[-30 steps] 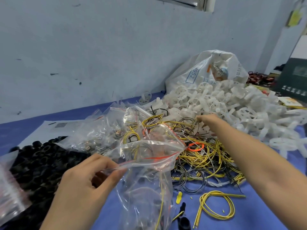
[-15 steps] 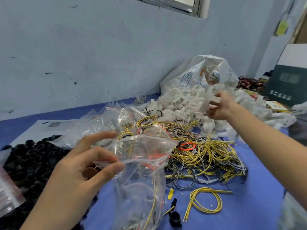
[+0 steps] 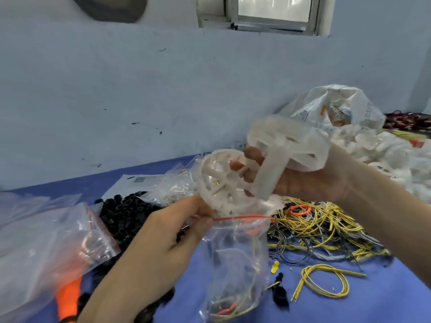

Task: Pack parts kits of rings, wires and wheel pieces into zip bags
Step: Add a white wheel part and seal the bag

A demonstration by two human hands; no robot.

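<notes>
Blue table (image 3: 349,306): wires (image 3: 314,227) strewn at 4 o'clock, rings (image 3: 126,208) at 9 | window (image 3: 272,10) set in wall (image 3: 116,89) at 12 | central zip bag (image 3: 238,257) is pinched by left hand (image 3: 158,243) | wheel pieces (image 3: 224,183) are gripped by right hand (image 3: 303,180)

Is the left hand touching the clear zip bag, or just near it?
Touching. The head view shows the left hand pinching the zip bag at its red-striped rim, with no gap.

white sack (image 3: 331,106) print blurred, paper sheet (image 3: 140,180) unreadable
</notes>
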